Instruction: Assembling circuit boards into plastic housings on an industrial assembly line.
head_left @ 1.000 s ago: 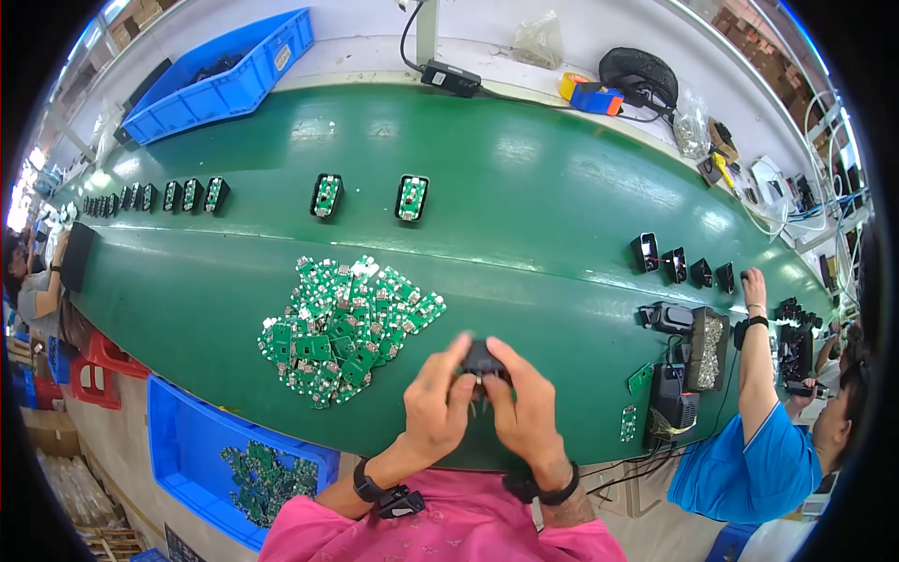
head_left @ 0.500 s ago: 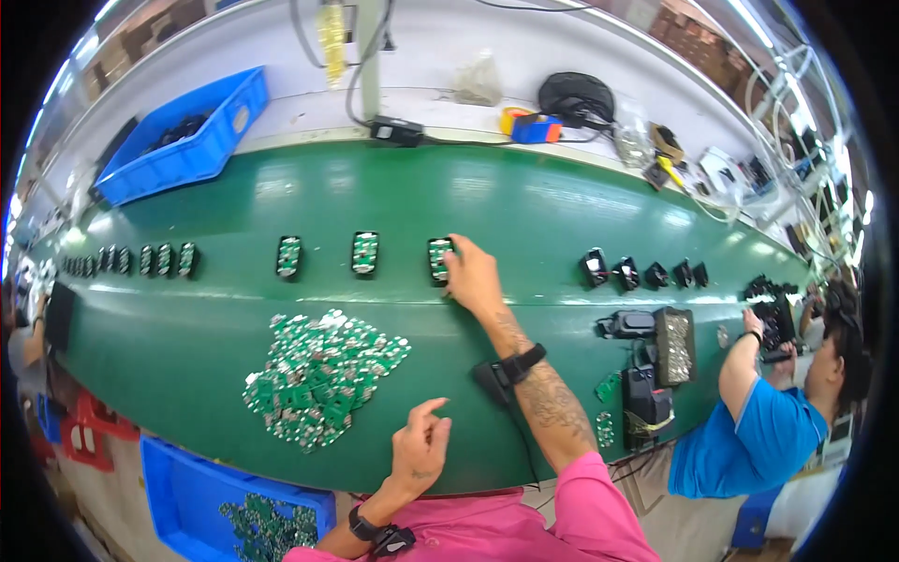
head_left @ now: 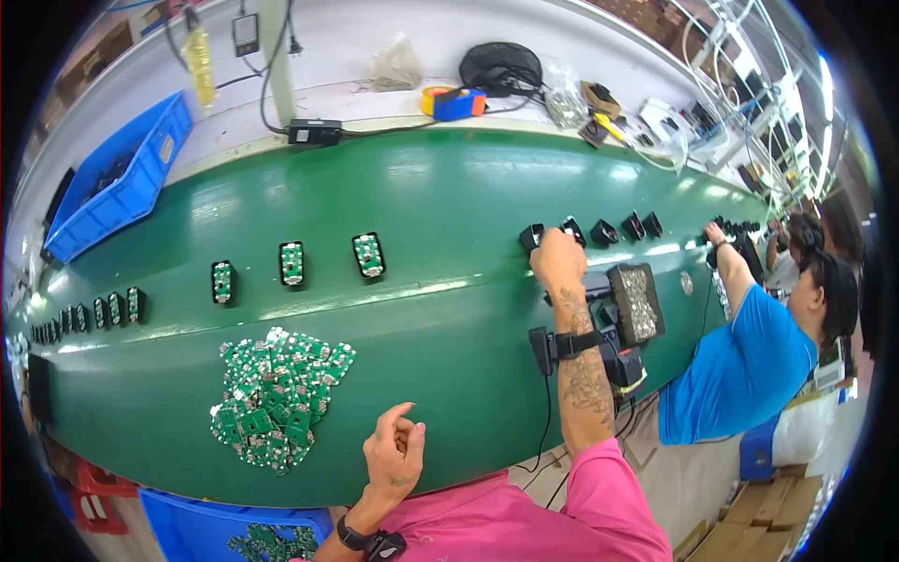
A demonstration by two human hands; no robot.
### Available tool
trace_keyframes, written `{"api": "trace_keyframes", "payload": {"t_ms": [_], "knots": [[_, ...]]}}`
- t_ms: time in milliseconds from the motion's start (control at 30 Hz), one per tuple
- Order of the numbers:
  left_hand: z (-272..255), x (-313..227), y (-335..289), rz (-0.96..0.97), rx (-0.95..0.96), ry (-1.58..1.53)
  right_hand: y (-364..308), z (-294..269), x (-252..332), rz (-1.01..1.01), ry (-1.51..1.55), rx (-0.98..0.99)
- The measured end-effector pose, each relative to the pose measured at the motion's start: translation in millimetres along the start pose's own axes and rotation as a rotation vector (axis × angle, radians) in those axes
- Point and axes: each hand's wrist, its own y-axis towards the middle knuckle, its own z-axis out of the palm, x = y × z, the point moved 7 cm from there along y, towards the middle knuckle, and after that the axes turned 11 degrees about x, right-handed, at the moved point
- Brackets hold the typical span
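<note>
My right hand (head_left: pixel 560 260) reaches out at the right, against the nearest black plastic housing (head_left: pixel 532 236) of a short row. Its fingertips are hidden, so a firm grip cannot be made out. A second black housing (head_left: pixel 573 229) stands just beyond the knuckles. Low over the near edge of the bench, my left hand (head_left: pixel 393 454) holds nothing, its index finger and thumb apart and the other fingers curled. A loose pile of green circuit boards (head_left: pixel 276 393) lies to its left. Farther back stands a black housing with a green board in it (head_left: pixel 369 256).
More board-filled housings (head_left: pixel 115 308) line the green bench (head_left: pixel 449 347) leftward. A block-shaped tray (head_left: pixel 639 304) and black devices sit beside my right forearm. A blue crate (head_left: pixel 122 178) stands back left; a blue bin (head_left: pixel 187 525) is below. A co-worker in blue (head_left: pixel 740 365) sits right.
My right hand has left the filled housing in the middle and moved right to the row of black housings. The view has turned rightward. My left hand stays low near the bench edge.
</note>
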Motion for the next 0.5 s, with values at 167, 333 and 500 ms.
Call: {"api": "trace_keyframes", "payload": {"t_ms": [167,333,500], "knots": [[15.0,-10.5,5.7,-0.007,0.056,-0.005,-63.6,10.5,12.6,-0.291,0.273,-0.103],[28.9,-6.2,6.1,-0.004,0.157,-0.014,-109.2,5.9,15.5,-0.304,0.404,-0.14],[32.2,-3.4,5.7,-0.022,0.186,0.045,-88.4,0.3,-21.4,-0.034,0.387,-0.208]]}}
